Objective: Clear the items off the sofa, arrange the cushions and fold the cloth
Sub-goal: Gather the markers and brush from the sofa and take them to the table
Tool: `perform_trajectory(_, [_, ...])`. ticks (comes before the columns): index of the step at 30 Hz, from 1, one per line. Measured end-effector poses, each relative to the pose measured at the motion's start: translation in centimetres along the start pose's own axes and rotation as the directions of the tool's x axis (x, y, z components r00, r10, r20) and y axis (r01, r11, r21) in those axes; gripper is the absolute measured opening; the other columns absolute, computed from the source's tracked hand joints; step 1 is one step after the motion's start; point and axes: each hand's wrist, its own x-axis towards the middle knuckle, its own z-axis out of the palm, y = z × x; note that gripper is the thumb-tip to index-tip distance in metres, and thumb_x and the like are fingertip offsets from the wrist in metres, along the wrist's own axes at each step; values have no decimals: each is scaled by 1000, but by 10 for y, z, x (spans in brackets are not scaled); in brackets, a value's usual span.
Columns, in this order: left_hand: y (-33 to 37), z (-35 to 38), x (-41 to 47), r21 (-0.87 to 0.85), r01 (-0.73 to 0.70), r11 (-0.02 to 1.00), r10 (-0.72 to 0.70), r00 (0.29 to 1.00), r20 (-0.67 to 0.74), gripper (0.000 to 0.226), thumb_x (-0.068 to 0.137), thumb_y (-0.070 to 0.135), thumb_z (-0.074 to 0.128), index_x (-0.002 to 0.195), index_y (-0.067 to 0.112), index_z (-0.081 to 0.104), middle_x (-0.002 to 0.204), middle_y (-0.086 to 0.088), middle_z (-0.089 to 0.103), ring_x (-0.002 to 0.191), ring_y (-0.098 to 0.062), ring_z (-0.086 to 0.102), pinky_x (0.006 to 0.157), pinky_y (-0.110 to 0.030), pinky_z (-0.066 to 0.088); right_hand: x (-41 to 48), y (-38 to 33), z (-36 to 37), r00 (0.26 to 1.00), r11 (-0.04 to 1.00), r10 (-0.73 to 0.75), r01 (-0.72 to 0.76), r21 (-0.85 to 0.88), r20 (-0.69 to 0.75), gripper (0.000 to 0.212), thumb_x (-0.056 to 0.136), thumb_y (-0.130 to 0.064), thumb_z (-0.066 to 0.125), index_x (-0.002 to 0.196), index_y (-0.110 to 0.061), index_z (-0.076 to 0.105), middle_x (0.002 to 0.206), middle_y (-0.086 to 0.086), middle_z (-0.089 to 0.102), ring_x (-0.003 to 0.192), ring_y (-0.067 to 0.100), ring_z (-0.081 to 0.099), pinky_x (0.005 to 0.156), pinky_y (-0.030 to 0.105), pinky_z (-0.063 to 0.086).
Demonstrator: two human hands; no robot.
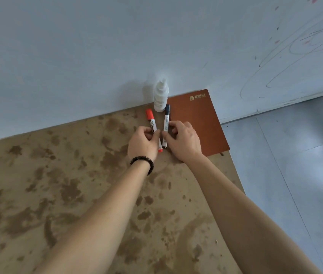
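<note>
On a stained brown table (44, 194), two markers lie side by side near the wall. My left hand (141, 143), with a dark bead bracelet at the wrist, pinches the red marker (151, 120). My right hand (183, 142) pinches the black-capped marker (166, 119). Just behind the markers a white spray bottle (161, 96) stands upright against the wall. A brown notebook (198, 119) with a pale logo lies flat to the right of the markers, under my right hand's far side. No sofa, cushion or cloth is in view.
A pale wall (77, 56) runs along the table's far edge, with pen scribbles at the upper right. The table's right edge drops to a grey tiled floor (285, 175).
</note>
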Motion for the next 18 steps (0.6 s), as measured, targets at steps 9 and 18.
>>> perform_trajectory(9, [-13,5,8,241,-143,960,141,990,26,23,97,36,42,111,38,60,96,3,65,84,-20,62,61,-28,41,0,9,-4,997,996,-74,72,52,28,39,90,-36,65,128,-25,62,99,-3,56,83,9,52,86,25,46])
perform_trajectory(18, [2,-63,-80,-106,-205,973,214,974,81,42,103,27,40,144,18,43,143,-1,50,130,-14,48,102,-19,34,-78,-13,-75,991,992,-111,106,64,79,51,102,-39,42,150,-20,36,152,0,37,135,19,41,108,36,38])
